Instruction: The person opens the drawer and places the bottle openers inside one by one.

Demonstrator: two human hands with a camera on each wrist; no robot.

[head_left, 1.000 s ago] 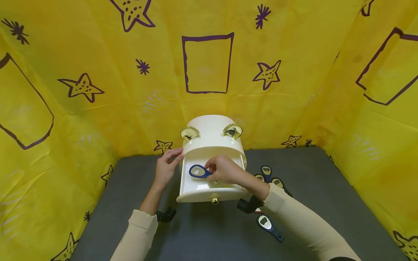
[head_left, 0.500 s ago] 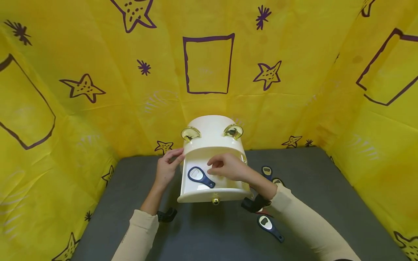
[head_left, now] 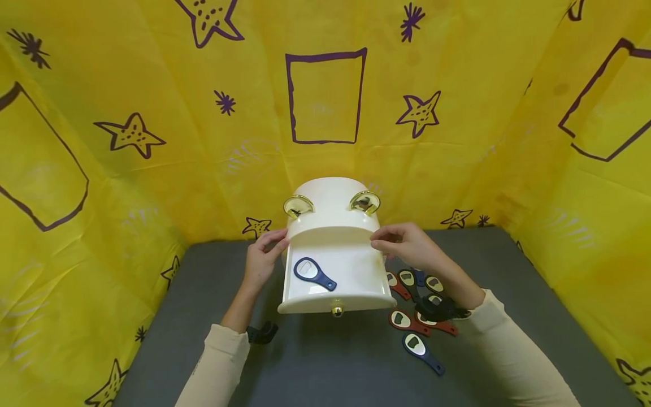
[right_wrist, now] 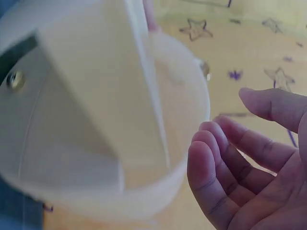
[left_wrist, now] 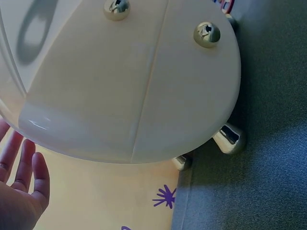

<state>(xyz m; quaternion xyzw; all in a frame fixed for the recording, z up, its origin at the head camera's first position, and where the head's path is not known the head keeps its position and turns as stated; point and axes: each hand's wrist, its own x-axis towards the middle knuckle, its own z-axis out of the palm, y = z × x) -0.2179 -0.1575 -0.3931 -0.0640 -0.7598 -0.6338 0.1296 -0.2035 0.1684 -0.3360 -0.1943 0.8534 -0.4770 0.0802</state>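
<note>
A cream storage box with a rounded body stands on the table, its upper drawer pulled out. Inside that drawer, toward the left, lies a blue bottle opener with a metal head. My left hand rests its fingertips against the box's left side; extended fingers show beside the rounded end in the left wrist view. At the opposite side, my right hand holds nothing, its fingertips right at the box's edge. Its fingers are loosely bent and parted from the thumb in the right wrist view.
Right of the box lie several red, dark and blue bottle openers, some partly behind the right wrist's camera. Another blue bottle opener lies nearer the front. Gold discs top the box, and a yellow patterned cloth surrounds the grey table.
My right hand let go of the blue bottle opener in the drawer, then moved right and out to the box's right edge. The left hand stays in place.
</note>
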